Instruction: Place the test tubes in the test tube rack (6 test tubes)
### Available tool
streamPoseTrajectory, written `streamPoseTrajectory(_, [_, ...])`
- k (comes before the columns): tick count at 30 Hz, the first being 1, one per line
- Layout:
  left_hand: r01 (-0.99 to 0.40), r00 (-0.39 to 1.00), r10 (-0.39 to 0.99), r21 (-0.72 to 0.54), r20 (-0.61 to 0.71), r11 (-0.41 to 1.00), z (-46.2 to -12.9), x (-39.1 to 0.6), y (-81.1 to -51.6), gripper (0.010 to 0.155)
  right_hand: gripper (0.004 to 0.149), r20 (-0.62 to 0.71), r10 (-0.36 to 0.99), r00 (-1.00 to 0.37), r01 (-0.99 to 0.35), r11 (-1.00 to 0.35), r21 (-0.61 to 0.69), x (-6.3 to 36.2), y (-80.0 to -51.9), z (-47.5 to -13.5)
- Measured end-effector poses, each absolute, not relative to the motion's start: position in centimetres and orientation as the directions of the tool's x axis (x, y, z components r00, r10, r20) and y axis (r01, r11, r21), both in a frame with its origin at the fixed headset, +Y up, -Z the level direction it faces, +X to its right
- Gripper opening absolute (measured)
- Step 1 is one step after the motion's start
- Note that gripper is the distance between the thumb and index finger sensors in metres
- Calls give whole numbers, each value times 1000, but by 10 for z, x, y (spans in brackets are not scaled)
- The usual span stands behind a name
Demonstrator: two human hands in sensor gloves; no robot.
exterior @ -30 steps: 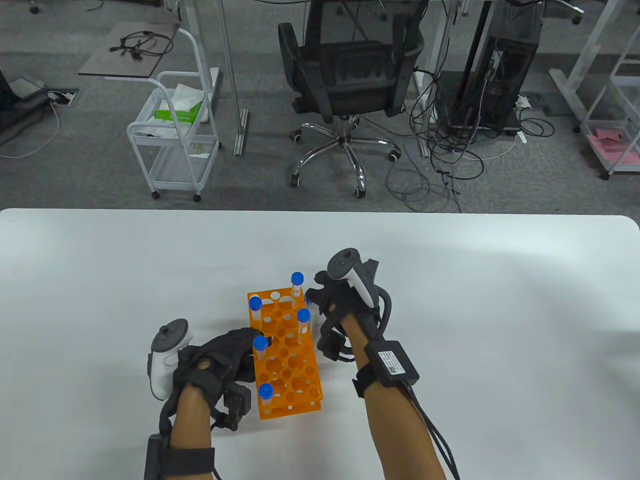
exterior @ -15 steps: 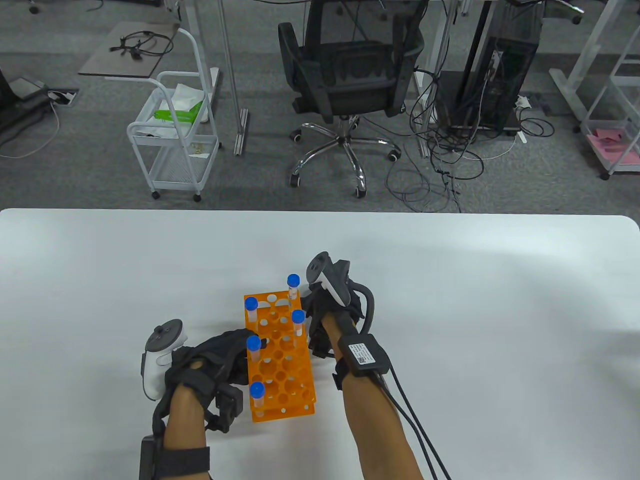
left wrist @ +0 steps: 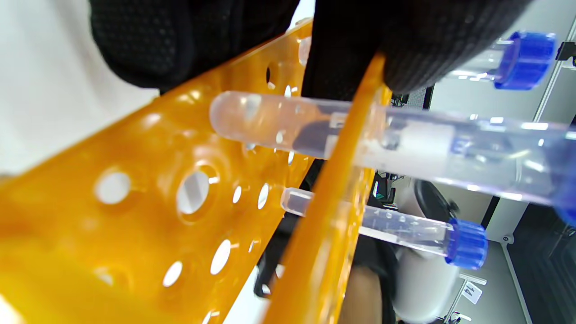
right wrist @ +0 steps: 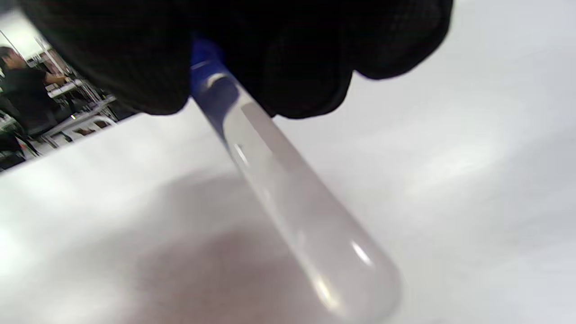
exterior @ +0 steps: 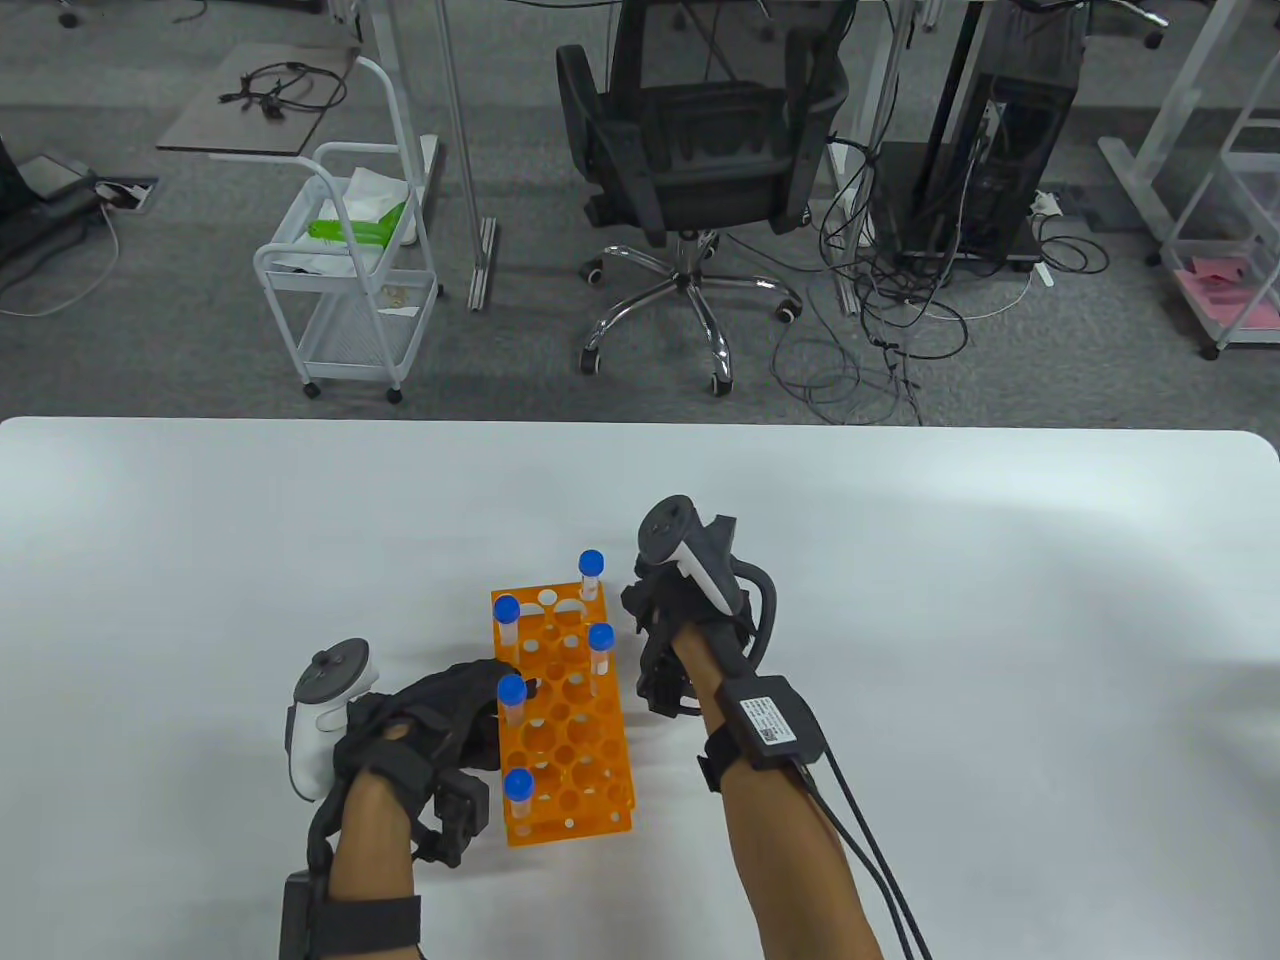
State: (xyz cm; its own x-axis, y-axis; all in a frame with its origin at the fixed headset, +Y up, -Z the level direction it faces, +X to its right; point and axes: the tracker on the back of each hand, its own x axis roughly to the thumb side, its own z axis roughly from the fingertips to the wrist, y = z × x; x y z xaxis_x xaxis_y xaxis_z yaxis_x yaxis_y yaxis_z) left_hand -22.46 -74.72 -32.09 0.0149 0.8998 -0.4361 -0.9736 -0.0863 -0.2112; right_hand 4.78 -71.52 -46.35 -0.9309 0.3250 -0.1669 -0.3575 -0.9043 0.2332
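Note:
An orange test tube rack [exterior: 568, 722] stands on the white table [exterior: 1000, 600]. Several clear tubes with blue caps stand upright in it, one at its far end [exterior: 591, 565] and one near its front [exterior: 518, 787]. My left hand [exterior: 455, 710] grips the rack's left side; in the left wrist view its fingers [left wrist: 148, 40] hold the orange plates [left wrist: 135, 180], with racked tubes [left wrist: 405, 148] close by. My right hand [exterior: 655, 612] hovers just right of the rack's far end. The right wrist view shows it pinching a clear tube [right wrist: 292, 198] at its blue cap, above the table.
The table's far edge runs across the middle of the table view. Beyond it stand an office chair [exterior: 700, 150], a white trolley [exterior: 345, 270] and a computer tower [exterior: 990, 170] with loose cables on the floor.
My right hand swung left toward the rack's far end, then drew back a little to the right. The rack and my left hand shifted slightly left.

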Motion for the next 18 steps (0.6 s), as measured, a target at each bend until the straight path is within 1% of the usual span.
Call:
streamPoseTrajectory(5, [-974,26,900,-214,-436,-75,-321,-220,-747,42,58,-125,391,-912,-409,-891,196,75,-691,-437])
streamPoseTrajectory(10, [-973,29,901,-217,-433,-73,-320,-213,-747,43,58,-107,504,-857,-515,-846,139,105,-668,-403])
streamPoseTrajectory(14, [-973,21,903,-215,-429,-79,-321,-204,-749,43,58,-103,597,-796,-605,-790,97,123,-659,-372])
streamPoseTrajectory(16, [-968,12,900,-230,-436,-99,-322,-198,-751,43,58,-95,619,-780,-625,-779,54,131,-656,-356])
streamPoseTrajectory(18, [-970,15,899,-226,-438,-94,-322,-194,-752,43,58,-89,628,-773,-632,-774,40,136,-655,-347])
